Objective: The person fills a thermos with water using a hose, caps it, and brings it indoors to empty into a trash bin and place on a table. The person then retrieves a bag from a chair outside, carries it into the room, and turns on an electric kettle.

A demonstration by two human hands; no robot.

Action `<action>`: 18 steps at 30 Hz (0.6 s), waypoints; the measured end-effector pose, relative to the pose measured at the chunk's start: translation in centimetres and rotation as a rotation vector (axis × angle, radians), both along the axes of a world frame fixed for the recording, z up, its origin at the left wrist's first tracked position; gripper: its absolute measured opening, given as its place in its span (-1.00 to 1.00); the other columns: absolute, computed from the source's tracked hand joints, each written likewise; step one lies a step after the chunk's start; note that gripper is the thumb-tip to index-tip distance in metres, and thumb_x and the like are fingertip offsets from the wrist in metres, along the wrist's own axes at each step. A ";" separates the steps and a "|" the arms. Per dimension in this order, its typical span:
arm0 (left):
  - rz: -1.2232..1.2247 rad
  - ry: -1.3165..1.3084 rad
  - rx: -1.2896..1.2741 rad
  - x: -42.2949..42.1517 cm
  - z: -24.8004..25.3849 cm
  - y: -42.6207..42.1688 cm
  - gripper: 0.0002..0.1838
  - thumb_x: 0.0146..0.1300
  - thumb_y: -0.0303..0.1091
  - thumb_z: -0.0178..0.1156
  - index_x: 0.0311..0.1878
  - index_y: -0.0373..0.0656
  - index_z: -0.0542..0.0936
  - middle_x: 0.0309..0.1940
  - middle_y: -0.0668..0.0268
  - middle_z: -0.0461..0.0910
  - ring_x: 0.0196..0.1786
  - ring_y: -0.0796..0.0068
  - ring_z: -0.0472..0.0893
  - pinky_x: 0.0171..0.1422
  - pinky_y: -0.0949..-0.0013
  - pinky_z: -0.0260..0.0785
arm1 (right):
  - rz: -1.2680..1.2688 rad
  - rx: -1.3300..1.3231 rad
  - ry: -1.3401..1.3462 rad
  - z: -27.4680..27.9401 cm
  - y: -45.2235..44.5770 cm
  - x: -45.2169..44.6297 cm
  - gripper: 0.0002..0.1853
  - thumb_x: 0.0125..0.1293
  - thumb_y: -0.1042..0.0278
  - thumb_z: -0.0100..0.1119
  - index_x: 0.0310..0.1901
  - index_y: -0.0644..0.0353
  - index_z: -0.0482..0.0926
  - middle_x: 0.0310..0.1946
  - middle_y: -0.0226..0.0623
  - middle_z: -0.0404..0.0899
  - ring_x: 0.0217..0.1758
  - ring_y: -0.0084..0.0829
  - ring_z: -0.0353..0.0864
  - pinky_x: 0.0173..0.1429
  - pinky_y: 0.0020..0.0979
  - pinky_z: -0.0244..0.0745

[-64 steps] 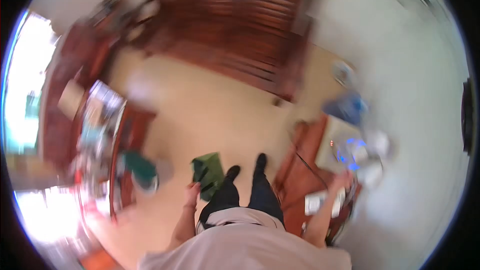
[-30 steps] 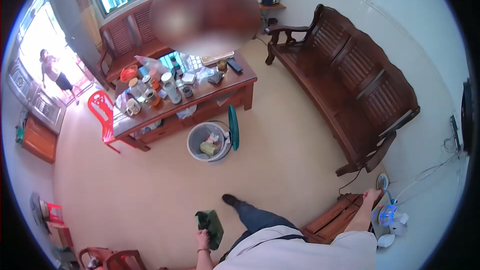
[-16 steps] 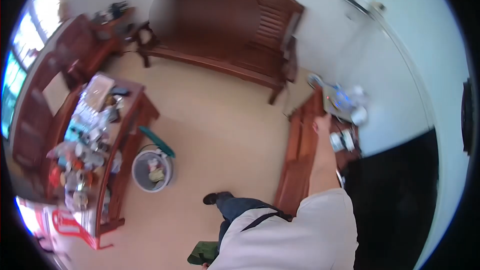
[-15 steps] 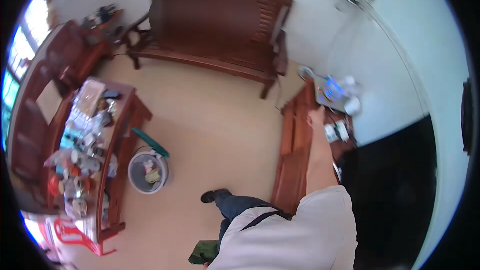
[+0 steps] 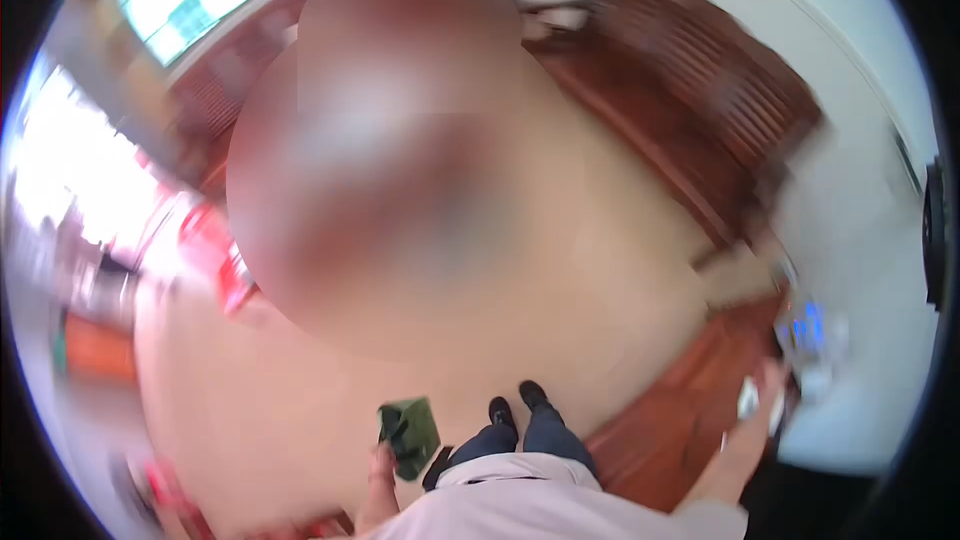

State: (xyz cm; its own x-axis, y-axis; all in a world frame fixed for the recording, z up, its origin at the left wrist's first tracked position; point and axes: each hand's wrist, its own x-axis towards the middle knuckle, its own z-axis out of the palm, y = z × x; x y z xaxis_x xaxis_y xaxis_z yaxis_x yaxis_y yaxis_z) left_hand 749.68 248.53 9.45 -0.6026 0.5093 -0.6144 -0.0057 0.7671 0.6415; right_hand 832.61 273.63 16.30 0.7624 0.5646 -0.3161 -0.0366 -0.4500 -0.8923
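Observation:
My left hand point(image 5: 382, 460) is closed on the dark straps of a green bag point(image 5: 415, 440), which hangs beside my legs over the floor. My right arm reaches out to the right, and my right hand point(image 5: 770, 380) is blurred. It is near the brown wooden cabinet point(image 5: 670, 390) and a small white item point(image 5: 748, 398). Its fingers are too smeared to read. Just beyond it is a clear device with blue lights point(image 5: 808, 325).
A carved wooden bench point(image 5: 690, 90) stands against the back wall. Red plastic chairs point(image 5: 210, 240) are at the left near bright windows. A large blurred patch covers the middle of the view. Tan floor point(image 5: 270, 390) lies around my feet.
My view has swung left, so the bench and cabinet now appear farther right. My right hand has come away from the cabinet top's edge near the lit device. The green bag is now fully in view.

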 end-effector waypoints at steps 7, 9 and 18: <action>0.523 -0.074 -0.014 0.7 -3.2 -0.2 -0.88 -0.03 -0.35 0.12 -0.53 -0.19 0.53 -0.72 0.42 0.39 -0.72 0.60 0.35 -0.67 0.49 0.18 | -0.122 -0.372 -0.065 -3.6 6.3 5.1 -0.87 0.02 0.31 -0.04 -0.36 0.06 0.33 -0.78 -0.41 0.25 -0.83 -0.48 0.21 -0.80 -0.43 0.13; 0.536 -0.050 -0.005 1.2 -3.7 -0.4 -0.87 -0.04 -0.36 0.12 -0.50 -0.22 0.55 -0.72 0.41 0.41 -0.71 0.60 0.38 -0.67 0.51 0.19 | -0.109 -0.295 -0.087 -1.0 6.4 0.9 -0.95 0.00 0.40 -0.11 -0.46 0.02 0.36 -0.79 -0.38 0.26 -0.86 -0.48 0.18 -0.81 -0.47 0.06; 0.550 -0.037 -0.004 3.9 -5.8 -1.3 -0.86 -0.02 -0.36 0.15 -0.52 -0.24 0.56 -0.74 0.40 0.41 -0.73 0.59 0.37 -0.69 0.48 0.20 | 0.020 -0.294 0.221 -7.7 8.4 9.5 -0.90 0.03 0.30 -0.07 -0.58 0.02 0.36 -0.83 -0.43 0.25 -0.82 -0.43 0.25 -0.83 -0.27 0.20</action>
